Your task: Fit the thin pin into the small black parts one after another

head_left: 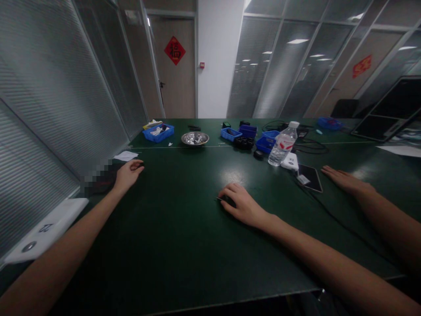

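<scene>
Dark piece (141,165) at left looks light and stiff, edge-pinch stuff, left hand (127,175) curled round it, right hand (242,204) well apart, can't tell its grip.

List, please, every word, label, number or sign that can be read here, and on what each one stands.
"福": on the red diamond on the door.
Too small or blurred to read: the red sign at right; the label of the bottle; marks on the white object beside it, the white slab at left, and the red box on the pillar.
</scene>
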### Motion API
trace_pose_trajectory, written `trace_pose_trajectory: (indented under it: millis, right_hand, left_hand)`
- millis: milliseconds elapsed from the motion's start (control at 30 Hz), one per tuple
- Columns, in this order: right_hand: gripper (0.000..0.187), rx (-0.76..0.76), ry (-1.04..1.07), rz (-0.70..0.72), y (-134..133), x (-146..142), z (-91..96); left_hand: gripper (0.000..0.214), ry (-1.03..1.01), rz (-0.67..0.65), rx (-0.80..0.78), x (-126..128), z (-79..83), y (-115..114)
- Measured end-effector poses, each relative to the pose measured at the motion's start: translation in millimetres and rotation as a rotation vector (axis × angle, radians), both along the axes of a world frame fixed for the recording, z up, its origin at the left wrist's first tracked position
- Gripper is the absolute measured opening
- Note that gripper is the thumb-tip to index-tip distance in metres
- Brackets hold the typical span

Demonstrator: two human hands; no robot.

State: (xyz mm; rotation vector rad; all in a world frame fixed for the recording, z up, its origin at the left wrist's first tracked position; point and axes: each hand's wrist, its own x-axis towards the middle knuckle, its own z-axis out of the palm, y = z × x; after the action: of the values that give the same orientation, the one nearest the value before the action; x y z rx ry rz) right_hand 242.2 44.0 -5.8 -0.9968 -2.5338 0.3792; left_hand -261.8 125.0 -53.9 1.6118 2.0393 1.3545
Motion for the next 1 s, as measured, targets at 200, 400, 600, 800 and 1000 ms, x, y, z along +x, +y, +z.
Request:
trace_pose_trajectory:
  millis: [200,400,600,800,1000]
  right_hand:
    - [0.020,0.002,0.005,0.003,-1.3,-0.1,1.0]
    - [0.020,-0.002,0.000,0.003,0.2,0.6,0.0]
    - [0.020,-0.001,-0.009,0.002,1.3,1.3,-1.9]
    - [0.020,0.002,-0.002,0.009,2.3,1.1,-3.4]
    - [0.020,0.010,0.000,0.008,1.5,0.6,-1.6]
  left_hand:
    - [0.043,-0.169,-0.043,0.076,6.3,-1.3,0.5]
    - [0.040,-0.210,-0.044,0.072,9.4,1.0,-2.3]
    - [0.042,-0.178,-0.004,0.035,9.4,4.6,-4.7]
    - [0.045,-0.153,-0.010,0.005,8.5,3.3,-2.7]
    - [0.047,-0.173,-0.060,0.019,7.0,1.1,-2.1]
